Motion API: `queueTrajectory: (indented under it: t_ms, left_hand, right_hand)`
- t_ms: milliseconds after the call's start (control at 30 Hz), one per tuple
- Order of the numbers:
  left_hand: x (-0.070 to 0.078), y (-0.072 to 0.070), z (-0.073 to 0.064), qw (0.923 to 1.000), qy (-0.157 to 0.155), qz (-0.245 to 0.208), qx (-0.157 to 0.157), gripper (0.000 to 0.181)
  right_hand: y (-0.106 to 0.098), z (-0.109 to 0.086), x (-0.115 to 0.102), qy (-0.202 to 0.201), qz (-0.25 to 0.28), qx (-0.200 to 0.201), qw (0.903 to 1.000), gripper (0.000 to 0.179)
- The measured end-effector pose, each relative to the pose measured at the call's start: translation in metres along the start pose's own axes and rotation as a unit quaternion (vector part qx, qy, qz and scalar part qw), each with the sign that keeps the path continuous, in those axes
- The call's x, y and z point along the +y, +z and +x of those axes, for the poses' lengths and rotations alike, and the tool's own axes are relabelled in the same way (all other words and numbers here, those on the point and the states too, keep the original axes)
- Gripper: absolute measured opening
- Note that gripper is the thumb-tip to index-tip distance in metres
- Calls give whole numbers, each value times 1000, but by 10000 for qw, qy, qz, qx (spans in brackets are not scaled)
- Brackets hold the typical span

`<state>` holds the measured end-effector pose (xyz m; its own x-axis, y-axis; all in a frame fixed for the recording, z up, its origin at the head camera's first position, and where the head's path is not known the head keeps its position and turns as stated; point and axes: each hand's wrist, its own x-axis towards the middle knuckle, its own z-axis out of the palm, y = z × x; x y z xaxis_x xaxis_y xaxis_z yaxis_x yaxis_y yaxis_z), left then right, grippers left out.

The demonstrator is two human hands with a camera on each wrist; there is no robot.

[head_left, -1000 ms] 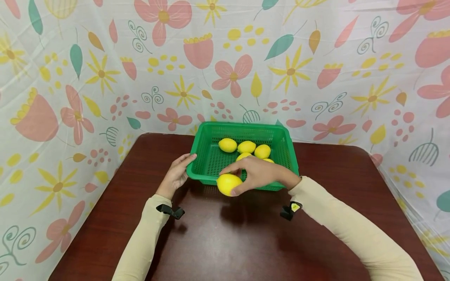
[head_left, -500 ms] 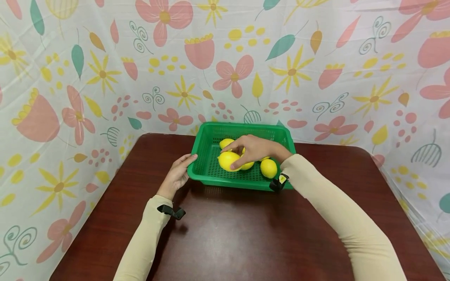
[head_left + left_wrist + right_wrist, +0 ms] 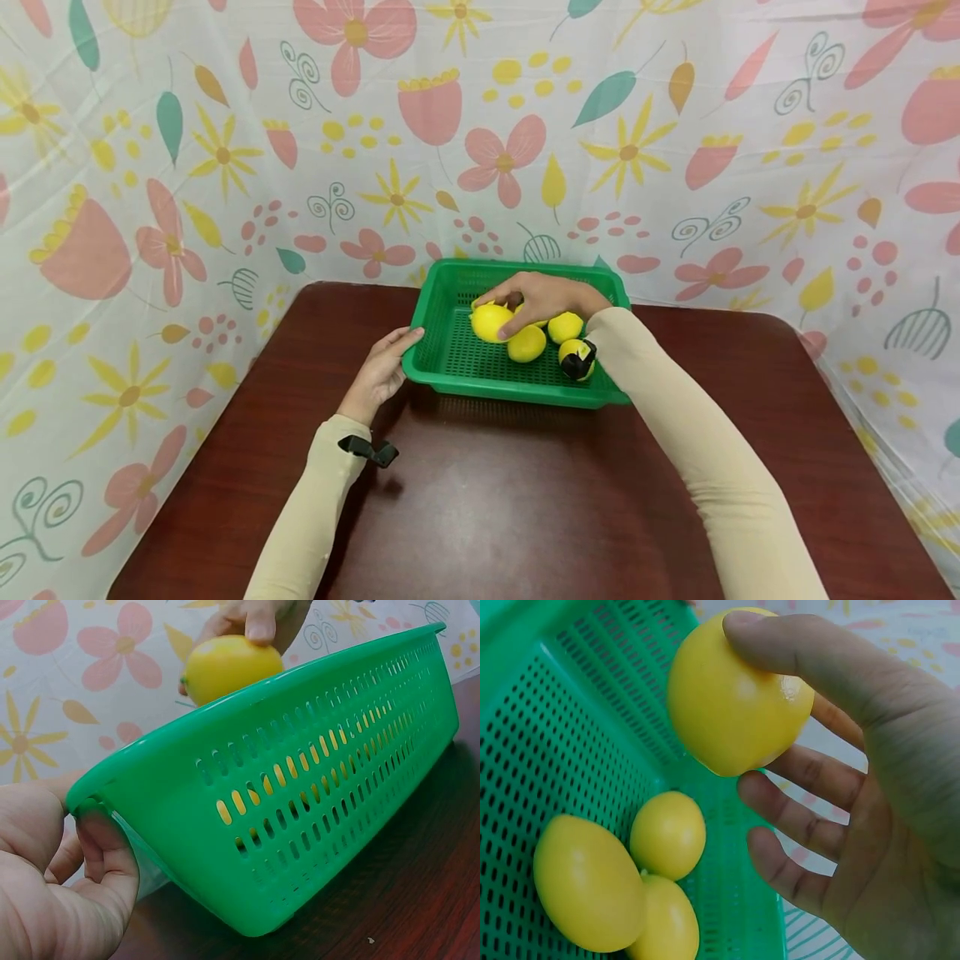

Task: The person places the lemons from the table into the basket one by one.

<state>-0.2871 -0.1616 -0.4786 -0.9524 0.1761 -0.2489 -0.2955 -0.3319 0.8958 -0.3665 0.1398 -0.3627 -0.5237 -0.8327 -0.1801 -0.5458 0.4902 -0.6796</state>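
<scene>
A yellow lemon (image 3: 491, 322) is pinched between the thumb and fingers of my right hand (image 3: 546, 298), over the left part of a green plastic basket (image 3: 487, 387). In the right wrist view that held lemon (image 3: 731, 697) hangs above several other lemons in the basket, one lemon (image 3: 589, 885) lying nearest. My left hand (image 3: 381, 371) grips the basket's left rim at the near corner. The left wrist view shows the fingers of that hand (image 3: 60, 862) curled under the rim. Part of the lemons in the basket is hidden behind my right hand.
The basket stands on a dark reddish-brown table (image 3: 480, 500), near its back edge. Behind and at the left hangs a white floral cloth (image 3: 495, 108). A black strap device (image 3: 367, 451) sits on the left wrist, another on the right.
My right hand has carried the lemon from in front of the basket's near rim back over its inside. The left hand has kept its grip on the rim.
</scene>
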Motion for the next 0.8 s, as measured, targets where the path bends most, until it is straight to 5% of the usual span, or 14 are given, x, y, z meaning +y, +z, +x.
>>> queueTrajectory:
  t_ms: [800]
  left_hand:
    - [-1,-2,4,10000,25,-52,20,41]
  right_hand:
    - [20,37,46,242,-438,79,9987,66]
